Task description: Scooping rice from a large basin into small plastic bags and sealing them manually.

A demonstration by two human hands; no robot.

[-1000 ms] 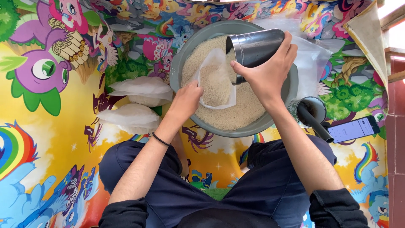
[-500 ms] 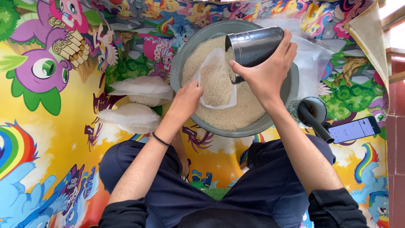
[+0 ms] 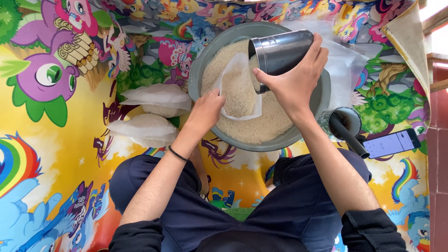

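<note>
Rice pours from the rigid steel cup (image 3: 280, 51) gripped round its wall by the right hand (image 3: 291, 81) above the grey basin (image 3: 322, 93), into a limp, slippery plastic bag (image 3: 238, 88) whose rim the left hand (image 3: 205, 109) pinches, likely growing heavy.

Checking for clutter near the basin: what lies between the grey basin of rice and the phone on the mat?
In the head view, a small dark scoop with a black handle lies between the grey basin and the phone.

basin (image 3: 208, 63): grey | rice (image 3: 252, 126): off-white | cup (image 3: 280, 51): dark metallic | bag (image 3: 238, 88): clear | mat (image 3: 70, 140): multicoloured cartoon-pony print
</note>
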